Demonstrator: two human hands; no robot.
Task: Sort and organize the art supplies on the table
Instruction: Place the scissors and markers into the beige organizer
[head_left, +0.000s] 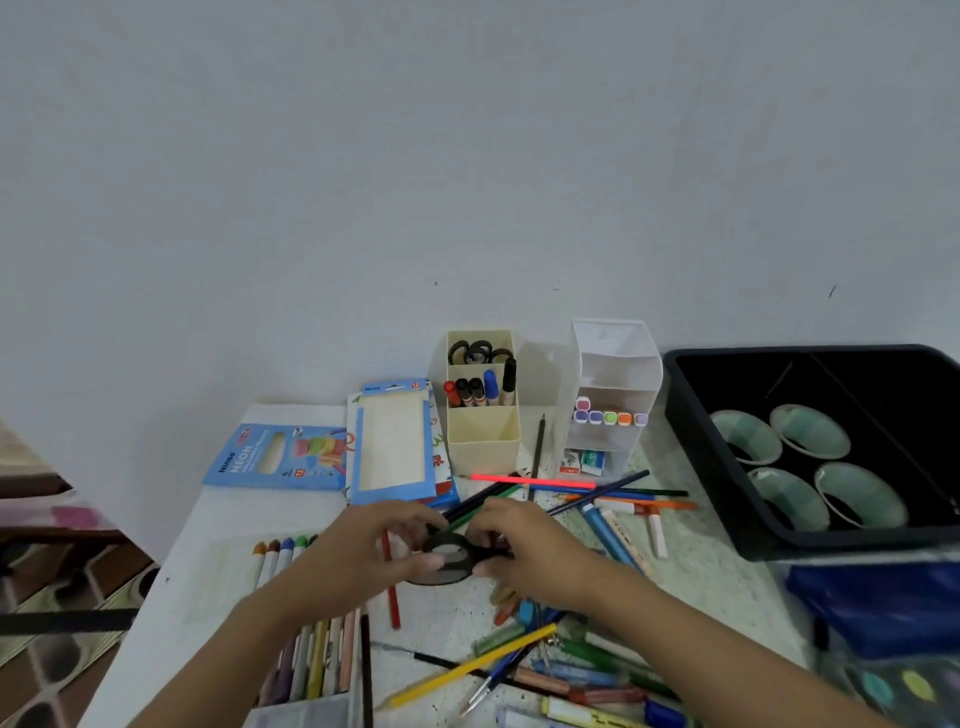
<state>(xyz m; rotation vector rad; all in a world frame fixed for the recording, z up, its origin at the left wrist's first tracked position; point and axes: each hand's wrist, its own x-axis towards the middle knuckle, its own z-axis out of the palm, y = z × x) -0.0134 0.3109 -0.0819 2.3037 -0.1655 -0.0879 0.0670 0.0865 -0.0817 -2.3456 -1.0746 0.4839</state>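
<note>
**A:** Both hands meet mid-table; the left hand and the right hand share a black ring-handled tool; scissors, I'd guess, though blur hides the blades.

**B:** And the fingers?

**A:** The left thumb and fingertips pinch the ring; the right fingers curl round the other end; it sits low over the tabletop, beside a red pencil; whether it's clear of the surface I cannot tell.

**B:** How's the sorting going?

**A:** Partly done, by my reading; the cream organizer has black loops in its back slot and markers in the middle; the white organizer holds highlighters and erasers; four round dishes lie in the black tray.

**B:** What's left?

**A:** Plenty; loose coloured pencils are crossed beyond the hands; a heap of pens and brushes sprawls nearest the camera; the cream organizer's front slot looks unused.
</note>
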